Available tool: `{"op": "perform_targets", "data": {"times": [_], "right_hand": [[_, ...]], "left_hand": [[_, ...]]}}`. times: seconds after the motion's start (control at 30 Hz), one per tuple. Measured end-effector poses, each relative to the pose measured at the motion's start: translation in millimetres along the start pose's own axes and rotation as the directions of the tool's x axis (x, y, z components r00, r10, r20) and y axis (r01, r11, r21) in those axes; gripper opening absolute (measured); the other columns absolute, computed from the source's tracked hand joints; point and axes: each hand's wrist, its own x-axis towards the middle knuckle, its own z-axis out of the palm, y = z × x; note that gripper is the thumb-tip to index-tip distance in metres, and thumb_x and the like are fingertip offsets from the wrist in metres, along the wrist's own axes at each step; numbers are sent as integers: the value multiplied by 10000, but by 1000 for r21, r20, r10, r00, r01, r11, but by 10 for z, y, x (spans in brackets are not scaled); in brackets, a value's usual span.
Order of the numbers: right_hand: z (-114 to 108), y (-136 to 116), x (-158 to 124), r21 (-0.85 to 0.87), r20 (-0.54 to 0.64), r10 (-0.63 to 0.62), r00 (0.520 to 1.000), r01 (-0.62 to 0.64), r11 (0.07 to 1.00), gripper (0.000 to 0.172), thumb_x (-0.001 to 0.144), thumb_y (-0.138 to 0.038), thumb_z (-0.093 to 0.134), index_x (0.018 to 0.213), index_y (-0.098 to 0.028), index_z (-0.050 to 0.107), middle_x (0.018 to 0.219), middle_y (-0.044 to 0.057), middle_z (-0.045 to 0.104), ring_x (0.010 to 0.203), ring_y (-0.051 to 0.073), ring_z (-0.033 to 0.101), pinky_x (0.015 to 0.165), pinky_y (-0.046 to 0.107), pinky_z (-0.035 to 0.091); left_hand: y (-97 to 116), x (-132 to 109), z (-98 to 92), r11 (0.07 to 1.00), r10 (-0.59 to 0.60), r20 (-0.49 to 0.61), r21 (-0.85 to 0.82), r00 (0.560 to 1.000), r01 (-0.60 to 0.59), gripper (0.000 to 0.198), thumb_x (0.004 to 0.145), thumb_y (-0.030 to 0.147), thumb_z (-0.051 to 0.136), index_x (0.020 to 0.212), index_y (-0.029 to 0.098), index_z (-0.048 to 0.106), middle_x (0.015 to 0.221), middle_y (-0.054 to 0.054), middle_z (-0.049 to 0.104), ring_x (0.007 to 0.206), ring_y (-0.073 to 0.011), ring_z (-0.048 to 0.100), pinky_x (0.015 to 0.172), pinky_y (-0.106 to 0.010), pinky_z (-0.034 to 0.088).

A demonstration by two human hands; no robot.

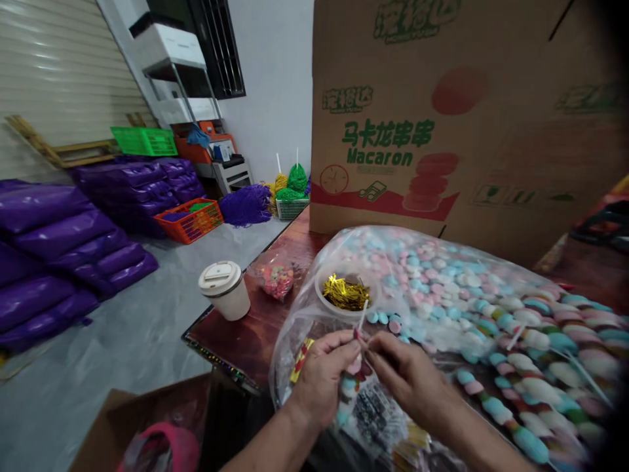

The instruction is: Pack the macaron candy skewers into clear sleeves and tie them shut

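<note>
My left hand (324, 367) is closed round a wrapped marshmallow skewer (348, 396) with pink, white and blue pieces. Its white stick (363, 316) points up past the fingers. Pinched at the base of that stick, my right hand (405, 370) meets the left fingertips; what it grips is too small to make out. Just beyond the hands, a clear bowl (320, 303) holds gold twist ties (346, 292). Several finished-looking marshmallow skewers (535, 387) lie to the right. Loose marshmallows (442, 272) fill a large clear plastic bag behind them.
A big cardboard box (393, 196) stands at the table's back. On the left are a lidded cup (225, 288) and a small bag of red candies (278, 278). An open carton (113, 426) sits below the table edge. Purple sacks (63, 262) and an orange basket (191, 223) stand on the floor.
</note>
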Motion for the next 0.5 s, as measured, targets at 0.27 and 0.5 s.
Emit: {"op": "perform_targets", "data": {"times": [0.27, 0.5], "right_hand": [[-189, 101, -802, 470, -147, 301, 942, -201, 860, 328, 804, -487, 490, 704, -176, 521, 583, -30, 392, 506, 84, 319, 426, 200, 268], [-64, 97, -703, 638, 163, 329, 930, -354, 684, 395, 682, -524, 604, 603, -166, 458, 430, -92, 320, 388, 39, 227, 373, 184, 148]], "left_hand": [[-249, -48, 338, 975, -97, 3, 201, 995, 94, 253, 649, 370, 633, 684, 123, 588, 489, 51, 411, 476, -76, 437, 491, -198, 330], [-323, -223, 337, 865, -120, 135, 500, 984, 37, 191, 677, 249, 515, 530, 152, 441, 497, 43, 397, 482, -67, 359, 489, -201, 280]]}}
